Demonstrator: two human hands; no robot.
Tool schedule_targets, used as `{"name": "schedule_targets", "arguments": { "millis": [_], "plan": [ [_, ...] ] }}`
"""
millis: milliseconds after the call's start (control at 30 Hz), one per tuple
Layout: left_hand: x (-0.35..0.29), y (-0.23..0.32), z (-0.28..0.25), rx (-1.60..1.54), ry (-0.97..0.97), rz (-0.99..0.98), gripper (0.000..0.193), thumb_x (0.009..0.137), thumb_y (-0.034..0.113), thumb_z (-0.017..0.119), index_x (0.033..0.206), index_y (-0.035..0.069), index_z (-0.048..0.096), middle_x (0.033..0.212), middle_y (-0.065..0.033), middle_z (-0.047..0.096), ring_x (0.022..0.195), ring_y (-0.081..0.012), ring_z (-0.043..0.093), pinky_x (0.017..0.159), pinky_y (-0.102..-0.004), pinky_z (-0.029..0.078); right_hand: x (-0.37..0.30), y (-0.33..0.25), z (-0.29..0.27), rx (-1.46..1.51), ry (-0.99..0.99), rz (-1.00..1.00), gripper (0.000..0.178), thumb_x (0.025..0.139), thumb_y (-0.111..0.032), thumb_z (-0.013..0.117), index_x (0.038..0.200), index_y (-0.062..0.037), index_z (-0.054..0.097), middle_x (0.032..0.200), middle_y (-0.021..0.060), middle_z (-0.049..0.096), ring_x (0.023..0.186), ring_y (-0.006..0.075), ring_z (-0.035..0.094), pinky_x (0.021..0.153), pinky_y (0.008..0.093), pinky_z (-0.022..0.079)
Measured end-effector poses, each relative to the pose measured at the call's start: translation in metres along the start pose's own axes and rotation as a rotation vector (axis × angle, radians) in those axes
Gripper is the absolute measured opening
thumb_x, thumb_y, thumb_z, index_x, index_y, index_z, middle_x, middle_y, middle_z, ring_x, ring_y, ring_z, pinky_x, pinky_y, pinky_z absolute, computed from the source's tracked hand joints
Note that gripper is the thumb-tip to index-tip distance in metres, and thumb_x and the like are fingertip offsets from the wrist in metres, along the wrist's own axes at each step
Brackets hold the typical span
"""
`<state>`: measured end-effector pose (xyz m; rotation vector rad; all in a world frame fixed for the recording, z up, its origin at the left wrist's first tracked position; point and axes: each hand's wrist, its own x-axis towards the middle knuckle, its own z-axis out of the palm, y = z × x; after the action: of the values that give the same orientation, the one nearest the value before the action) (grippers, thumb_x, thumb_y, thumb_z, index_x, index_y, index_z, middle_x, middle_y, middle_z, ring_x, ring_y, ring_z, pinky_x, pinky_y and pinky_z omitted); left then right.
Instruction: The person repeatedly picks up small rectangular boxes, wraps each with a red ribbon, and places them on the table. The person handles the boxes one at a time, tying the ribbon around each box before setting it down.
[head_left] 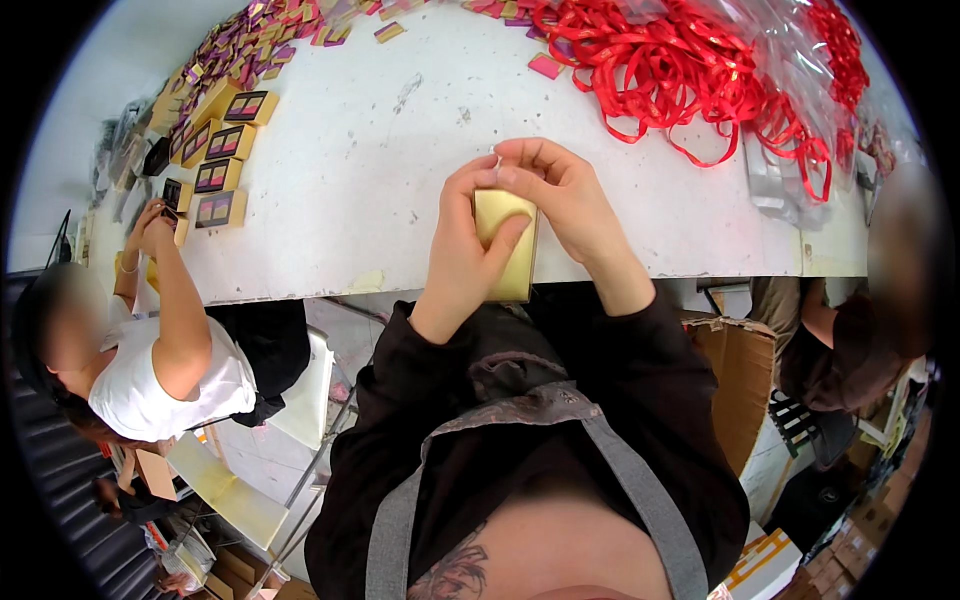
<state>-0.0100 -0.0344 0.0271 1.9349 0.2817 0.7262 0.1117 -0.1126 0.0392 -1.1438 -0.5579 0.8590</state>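
Two hands hold one gold box (pixel 507 245) at frame centre, over the near edge of the white bench (pixel 380 150); the left hand (pixel 465 250) is clamped round its side, thumb across the face; the right hand (pixel 560 195) has its fingers pinched together at the top edge. The step looks like closing or fitting the top; next calls for a firm, steady grip. What the right fingers pinch is too small to tell; the box's far side is hidden; red ribbons (pixel 690 70) lie upper right.
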Motion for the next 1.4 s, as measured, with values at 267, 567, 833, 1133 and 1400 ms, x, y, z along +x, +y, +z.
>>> {"name": "schedule_targets", "arguments": {
  "millis": [267, 567, 833, 1133, 1400],
  "plan": [
    [-0.011, 0.005, 0.003, -0.244, 0.086, -0.016, 0.053, 0.081, 0.001, 0.064, 0.124, 0.005, 0.034, 0.137, -0.0169, 0.034, 0.108, -0.0205, 0.051, 0.086, -0.0301, 0.047, -0.015, -0.022, -0.003, -0.272, -0.094, -0.083, 0.015, 0.085, -0.009, 0.063, 0.095, 0.0019, 0.066, 0.105, 0.0089, 0.062, 0.094, 0.0140, 0.057, 0.081, 0.0264, 0.047],
    [-0.016, 0.010, -0.009, -0.161, -0.148, 0.087, 0.055, 0.080, 0.005, 0.066, 0.126, 0.010, 0.034, 0.136, -0.0167, 0.033, 0.113, -0.0227, 0.048, 0.092, -0.0344, 0.044, -0.046, -0.031, -0.024, -0.040, -0.297, 0.067, 0.027, 0.088, -0.015, 0.061, 0.111, -0.0011, 0.065, 0.120, 0.0178, 0.058, 0.108, 0.0182, 0.055, 0.091, 0.0293, 0.045],
    [-0.005, 0.018, -0.006, 0.008, -0.146, 0.111, 0.052, 0.082, 0.011, 0.064, 0.123, 0.008, 0.032, 0.138, -0.0197, 0.029, 0.115, -0.0302, 0.047, 0.091, -0.0371, 0.044, -0.061, -0.032, -0.017, -0.145, -0.149, -0.098, 0.026, 0.087, -0.009, 0.059, 0.112, -0.0023, 0.065, 0.120, 0.0175, 0.058, 0.108, 0.0201, 0.057, 0.092, 0.0313, 0.044],
    [-0.005, 0.019, 0.002, 0.150, -0.164, 0.134, 0.056, 0.078, 0.011, 0.069, 0.121, 0.009, 0.033, 0.139, -0.0159, 0.030, 0.092, -0.0338, 0.059, 0.074, -0.0377, 0.052, -0.065, -0.017, -0.018, -0.049, -0.059, -0.076, 0.027, 0.089, -0.004, 0.053, 0.114, 0.0024, 0.062, 0.126, 0.0174, 0.054, 0.111, 0.0199, 0.055, 0.092, 0.0302, 0.045],
    [-0.010, 0.005, -0.008, -0.016, -0.209, 0.232, 0.046, 0.082, 0.014, 0.067, 0.117, 0.008, 0.037, 0.140, -0.0179, 0.028, 0.117, -0.0324, 0.044, 0.088, -0.0395, 0.045, -0.076, -0.028, -0.030, -0.225, -0.236, -0.144, 0.032, 0.082, -0.003, 0.064, 0.113, -0.0070, 0.065, 0.131, 0.0156, 0.051, 0.119, 0.0256, 0.051, 0.096, 0.0357, 0.043]
  ]
}}
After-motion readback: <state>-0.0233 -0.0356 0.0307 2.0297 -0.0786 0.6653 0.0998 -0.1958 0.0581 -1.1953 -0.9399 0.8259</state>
